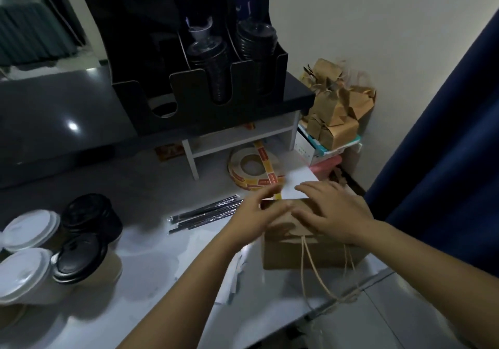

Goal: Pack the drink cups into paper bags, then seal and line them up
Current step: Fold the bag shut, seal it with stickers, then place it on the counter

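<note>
**Left hand on seal sticker, right hand on bag fold**

1. Left hand (253, 213): thumb and forefinger pinch the end of a yellow seal sticker (278, 196) at the far edge of the bag's folded top. The view is blurred, so I cannot tell whether the sticker is free of its strip.
2. Right hand (334, 213): fingers straight, laid flat on the fold, holding nothing.
3. Paper bag (297, 254): brown, at the near right edge of the worktop (162, 281). Its top is folded over and its twine handles hang off the front.
4. Sticker roll (252, 165): just beyond the bag.
5. Drink cups (67, 246): four, lidded, at the left, well apart from the bag and unpacked.
6. Straws (205, 213): between cups and bag.

Handling note, my judgement: the step is sealing. I would pin the fold with the right palm and centre the sticker across the flap edge, half on flap and half on bag wall. Then I would press from the middle outward, with the handles left outside the seal.
</note>
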